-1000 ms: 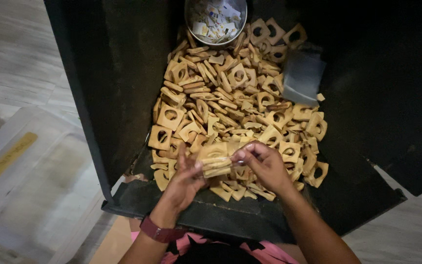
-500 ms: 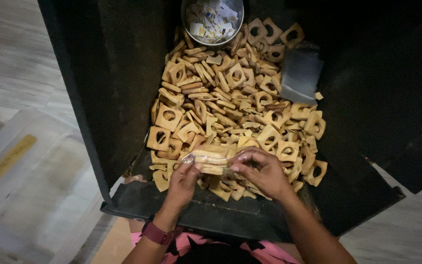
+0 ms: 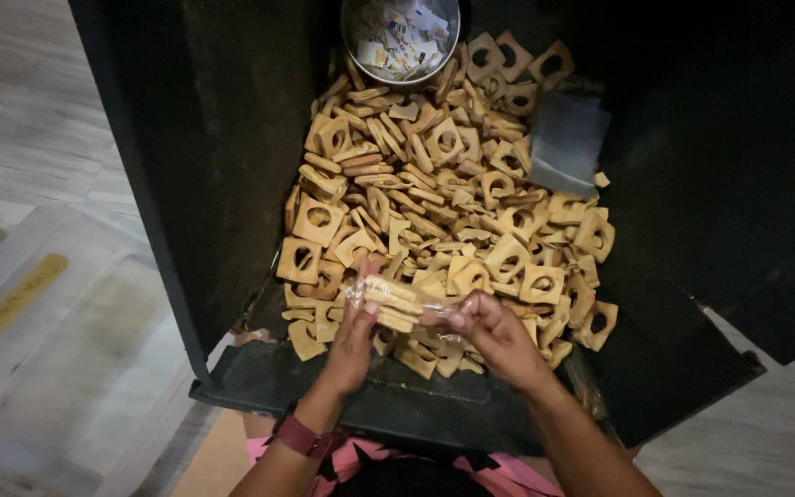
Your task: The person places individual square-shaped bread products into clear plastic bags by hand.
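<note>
clear plastic bag [image 3: 397,299] – held in both hands | paper labels [image 3: 400,32] – white, in round metal bowl [image 3: 353,46]

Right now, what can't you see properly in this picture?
- Head view: the bowl of paper scraps is cut off by the top edge.
- The stack of wooden pieces is partly hidden by the left hand, right hand and clear wrap.
- The tray walls are too dark for detail.
</note>
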